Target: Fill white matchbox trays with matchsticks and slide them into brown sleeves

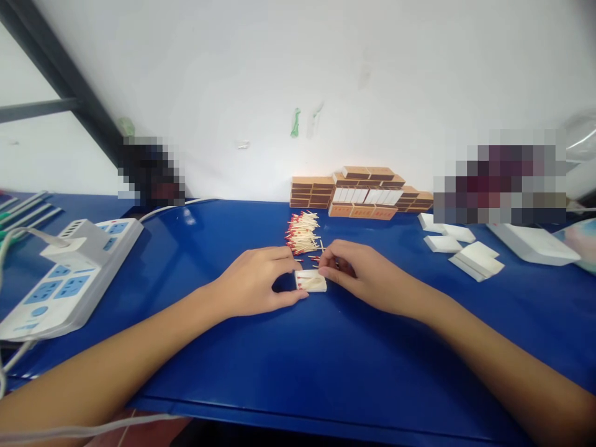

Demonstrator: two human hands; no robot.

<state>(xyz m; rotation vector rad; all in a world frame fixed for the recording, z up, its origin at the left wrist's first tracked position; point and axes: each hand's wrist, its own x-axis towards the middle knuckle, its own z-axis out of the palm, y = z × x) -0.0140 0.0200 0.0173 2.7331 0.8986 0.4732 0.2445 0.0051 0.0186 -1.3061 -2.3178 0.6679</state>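
A small white matchbox tray [311, 287] lies on the blue table with a few red-tipped matches in it. My left hand [261, 279] grips it from the left, fingers at the far edge and thumb at the near edge. At the tray's right end, the fingertips of my right hand [350, 272] are pinched together; whatever may be between them is too small to make out. Just beyond both hands is a heap of loose matches [305, 234], their red heads mostly to the left. A few stray matches lie between the heap and the tray.
Stacked matchboxes [356, 195] stand against the wall at the back. Several white trays [477, 261] lie to the right, near a larger white object [535, 244]. On the left is a white power strip [69, 279] with cables. The table's front edge [298, 422] runs below my arms.
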